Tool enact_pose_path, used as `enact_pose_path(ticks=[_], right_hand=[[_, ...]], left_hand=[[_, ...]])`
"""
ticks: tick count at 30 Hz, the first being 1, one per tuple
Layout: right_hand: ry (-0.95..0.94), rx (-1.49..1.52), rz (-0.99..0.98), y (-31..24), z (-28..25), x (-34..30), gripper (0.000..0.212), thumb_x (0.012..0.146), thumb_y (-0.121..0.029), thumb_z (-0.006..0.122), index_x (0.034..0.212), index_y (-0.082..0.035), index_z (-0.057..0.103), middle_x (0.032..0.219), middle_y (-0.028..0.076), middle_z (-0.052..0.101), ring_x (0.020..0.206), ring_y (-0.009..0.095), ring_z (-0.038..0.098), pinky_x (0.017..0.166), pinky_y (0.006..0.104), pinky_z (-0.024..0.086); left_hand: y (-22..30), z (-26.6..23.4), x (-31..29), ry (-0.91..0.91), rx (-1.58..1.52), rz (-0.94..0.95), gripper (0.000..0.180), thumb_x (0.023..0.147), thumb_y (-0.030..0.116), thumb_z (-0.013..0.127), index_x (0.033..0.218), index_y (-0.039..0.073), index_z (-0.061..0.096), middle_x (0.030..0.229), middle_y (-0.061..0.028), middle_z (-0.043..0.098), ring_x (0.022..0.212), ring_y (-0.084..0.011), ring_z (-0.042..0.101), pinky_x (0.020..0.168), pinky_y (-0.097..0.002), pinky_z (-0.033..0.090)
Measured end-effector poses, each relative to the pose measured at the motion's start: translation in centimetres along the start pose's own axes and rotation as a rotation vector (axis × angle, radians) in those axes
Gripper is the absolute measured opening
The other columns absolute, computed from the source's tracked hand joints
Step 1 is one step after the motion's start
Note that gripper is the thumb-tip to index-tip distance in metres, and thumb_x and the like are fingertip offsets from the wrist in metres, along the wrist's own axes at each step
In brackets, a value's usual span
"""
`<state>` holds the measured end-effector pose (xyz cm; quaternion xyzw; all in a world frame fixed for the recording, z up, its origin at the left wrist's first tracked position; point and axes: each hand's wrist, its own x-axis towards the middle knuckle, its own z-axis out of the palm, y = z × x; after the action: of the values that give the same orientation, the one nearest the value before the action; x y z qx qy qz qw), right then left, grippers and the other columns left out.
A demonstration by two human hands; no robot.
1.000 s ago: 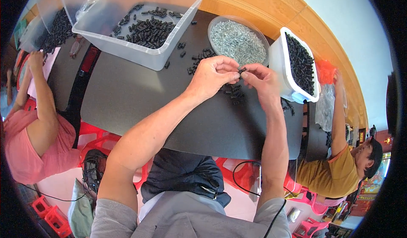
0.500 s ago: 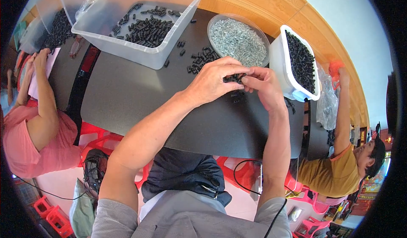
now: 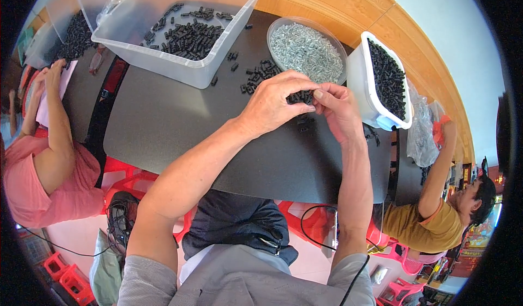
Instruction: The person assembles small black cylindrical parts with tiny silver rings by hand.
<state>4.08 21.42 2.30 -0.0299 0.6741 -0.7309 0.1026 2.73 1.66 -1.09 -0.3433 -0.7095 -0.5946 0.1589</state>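
My left hand (image 3: 272,103) and my right hand (image 3: 340,109) meet fingertip to fingertip above the dark table. Thumb and fingers of the left are closed in a pinch on a small black plastic piece (image 3: 312,96), mostly covered by the fingertips. The right thumb presses against its forefinger at the same spot; whatever is between them is too small and hidden to make out. Loose black plastic pieces (image 3: 256,77) lie on the table beyond the left hand. Just behind the hands stands a round clear dish (image 3: 270,43) of small shiny, silvery parts (image 3: 308,53).
Left of the dish, a large translucent bin (image 3: 158,66) holds many black pieces. A white tub (image 3: 366,96) full of black pieces stands at the right, beside a clear plastic bag (image 3: 420,134). People work at the left (image 3: 49,170) and right (image 3: 430,224).
My right thumb and fingers have shifted slightly up at the meeting point, the wrist turning a little. The left hand stays nearly still. At the right, the other person's arm has drawn lower and bent.
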Motion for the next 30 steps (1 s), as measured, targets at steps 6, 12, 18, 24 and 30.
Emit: enact_pose_path(ticks=[6,12,18,24,30], right_hand=[[-0.043,0.147,0.043,0.2,0.0,0.0,0.012,0.091,-0.011,0.073,0.096,-0.001,0.072,0.082,0.002,0.068,0.069,0.009,0.058,0.065,0.0231,0.046],[-0.077,0.105,0.051,-0.1,0.0,-0.1,0.012,0.089,-0.010,0.074,0.096,-0.001,0.072,0.082,0.002,0.068,0.071,0.009,0.059,0.066,0.0239,0.046],[-0.057,0.033,0.038,-0.4,0.2,-0.5,0.010,0.086,-0.009,0.075,0.094,-0.003,0.073,0.082,0.001,0.069,0.072,0.009,0.059,0.066,0.0244,0.045],[-0.066,0.006,0.062,-0.6,0.1,-0.4,0.009,0.087,-0.010,0.074,0.093,-0.003,0.073,0.082,0.000,0.069,0.071,0.008,0.059,0.066,0.0239,0.044],[-0.144,0.122,0.112,-0.3,-0.7,-0.4,0.016,0.089,-0.013,0.074,0.101,-0.002,0.074,0.085,0.001,0.070,0.075,0.008,0.059,0.068,0.0236,0.045]], left_hand=[[-0.1,0.0,0.0,0.008,-0.023,-0.007,0.043,0.074,0.007,0.085,0.115,0.006,0.072,0.111,-0.0101,0.070,0.101,-0.0220,0.068,0.082,-0.0325,0.056],[-0.1,-0.1,0.0,0.025,0.046,0.057,0.043,0.072,0.007,0.085,0.113,0.004,0.072,0.109,-0.0114,0.070,0.100,-0.0239,0.068,0.086,-0.0344,0.055],[0.7,0.1,0.1,0.017,0.014,-0.030,0.040,0.073,0.008,0.085,0.111,0.003,0.072,0.107,-0.0127,0.070,0.101,-0.0256,0.069,0.089,-0.0360,0.055],[0.3,-0.2,0.1,-0.020,0.087,0.057,0.042,0.074,0.011,0.084,0.114,0.003,0.072,0.108,-0.0126,0.071,0.099,-0.0258,0.069,0.088,-0.0355,0.056],[0.5,-0.1,-0.1,-0.028,0.060,0.057,0.040,0.076,0.012,0.083,0.113,0.003,0.071,0.109,-0.0133,0.072,0.097,-0.0260,0.071,0.086,-0.0358,0.057]])
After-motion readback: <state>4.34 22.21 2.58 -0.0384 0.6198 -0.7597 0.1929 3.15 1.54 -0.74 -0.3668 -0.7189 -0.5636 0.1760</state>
